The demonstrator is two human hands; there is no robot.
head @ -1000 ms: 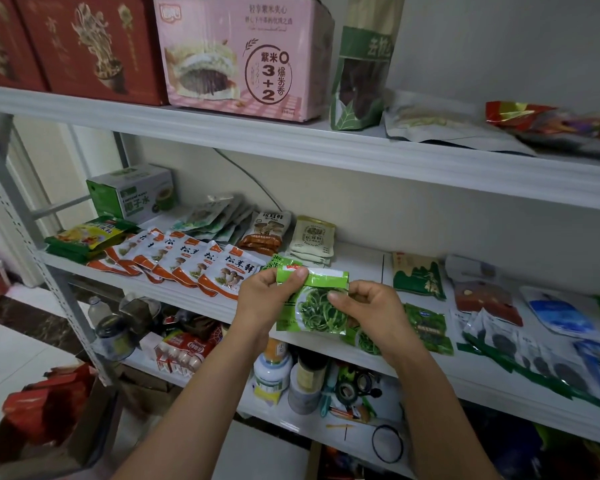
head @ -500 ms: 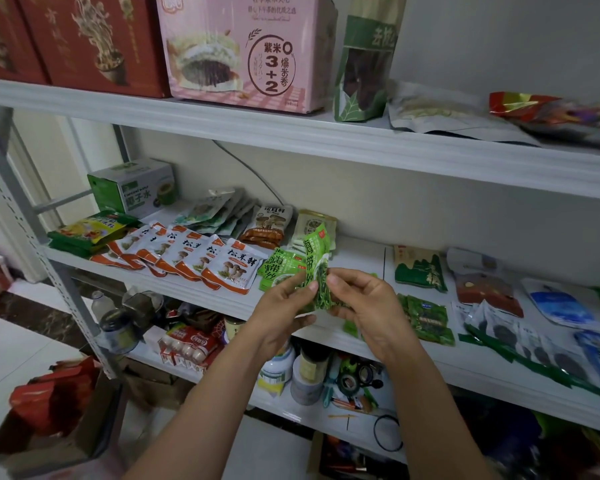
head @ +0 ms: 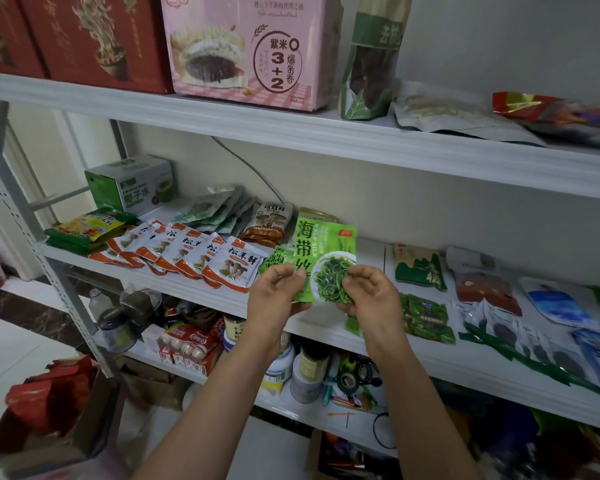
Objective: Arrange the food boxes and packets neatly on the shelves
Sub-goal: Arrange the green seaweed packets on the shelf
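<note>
A bright green kelp packet (head: 321,252) stands upright in front of the middle shelf (head: 222,301), held by both hands. My left hand (head: 278,299) pinches its lower left edge; my right hand (head: 369,294) grips its lower right corner. A second green kelp packet (head: 273,259) peeks out behind the left side. To the left lies a fanned row of orange-and-white mushroom packets (head: 201,254). More green packets (head: 426,317) lie flat to the right.
A green-and-white box (head: 132,185) and flat yellow-green packets (head: 87,230) sit at the shelf's left end. The top shelf holds red boxes (head: 94,39), a pink box (head: 250,50) and bags. Blue and dark pouches (head: 555,306) crowd the right. Bottles and jars fill the lower shelf.
The kelp packet was held flat, then turned edge-on, and now faces me upright. Both hands stayed in front of the middle shelf.
</note>
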